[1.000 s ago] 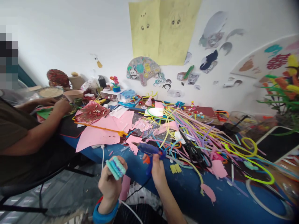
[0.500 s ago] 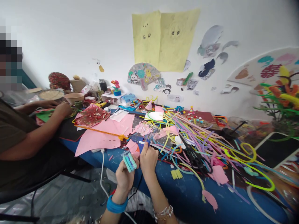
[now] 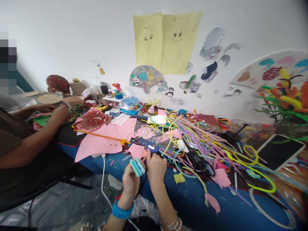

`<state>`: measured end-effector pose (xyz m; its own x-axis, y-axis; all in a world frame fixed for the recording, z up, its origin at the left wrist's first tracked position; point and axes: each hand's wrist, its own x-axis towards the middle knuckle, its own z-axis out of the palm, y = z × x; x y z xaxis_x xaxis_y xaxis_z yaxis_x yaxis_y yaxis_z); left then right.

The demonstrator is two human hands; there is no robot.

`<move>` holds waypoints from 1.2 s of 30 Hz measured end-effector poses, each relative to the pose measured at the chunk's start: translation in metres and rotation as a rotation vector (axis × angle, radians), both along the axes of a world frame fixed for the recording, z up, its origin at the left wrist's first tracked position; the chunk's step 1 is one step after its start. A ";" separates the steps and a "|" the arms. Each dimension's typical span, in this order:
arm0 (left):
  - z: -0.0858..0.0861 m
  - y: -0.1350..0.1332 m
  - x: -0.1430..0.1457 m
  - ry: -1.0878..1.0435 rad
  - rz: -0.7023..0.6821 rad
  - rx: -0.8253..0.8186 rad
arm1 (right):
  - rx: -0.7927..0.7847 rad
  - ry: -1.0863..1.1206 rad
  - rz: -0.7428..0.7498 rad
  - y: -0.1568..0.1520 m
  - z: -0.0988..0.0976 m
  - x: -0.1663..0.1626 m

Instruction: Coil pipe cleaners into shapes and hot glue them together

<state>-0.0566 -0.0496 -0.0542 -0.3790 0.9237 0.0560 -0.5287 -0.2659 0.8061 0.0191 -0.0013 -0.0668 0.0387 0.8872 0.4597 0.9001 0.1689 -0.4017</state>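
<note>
My left hand (image 3: 131,181) is closed around a small bundle of teal, light-blue and purple fuzzy pipe cleaners (image 3: 137,167), bent side by side into a block. Just to its right, my right hand (image 3: 156,165) grips a blue hot glue gun (image 3: 150,147). The gun's body lies over the table's front part, its label showing, and the handle is hidden by my fingers. A pink paper piece (image 3: 136,150) lies beside the gun, behind the bundle.
Many loose pipe cleaners (image 3: 192,138) spread across the right, with black scissors (image 3: 198,160) among them. A phone (image 3: 280,152) lies far right. Pink sheets (image 3: 101,144) cover the left-middle. Another person's arm (image 3: 36,138) works at the left. A white cable (image 3: 104,176) hangs over the edge.
The glue gun has turned so that its side and label show more. My left hand with the pipe-cleaner bundle has shifted slightly right in view. The camera view has moved a little.
</note>
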 end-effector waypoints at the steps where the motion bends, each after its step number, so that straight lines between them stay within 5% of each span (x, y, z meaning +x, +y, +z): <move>1: 0.000 0.000 0.001 0.006 -0.002 0.002 | 0.007 -0.001 0.001 -0.001 -0.001 0.001; 10: -0.007 0.000 0.001 0.039 -0.008 0.023 | 0.124 0.088 0.078 -0.025 0.001 0.019; 16: -0.003 -0.016 -0.008 0.130 0.003 0.070 | 0.272 0.160 0.076 -0.066 -0.006 0.097; 21: 0.008 -0.024 0.002 0.182 -0.239 -0.055 | 0.144 0.032 0.319 -0.065 -0.023 0.154; 26: 0.008 -0.021 0.022 0.232 -0.397 -0.228 | 0.086 -0.041 0.269 -0.059 -0.025 0.149; 36: 0.000 -0.020 0.026 0.218 -0.523 -0.295 | 0.152 0.102 0.227 -0.072 -0.032 0.143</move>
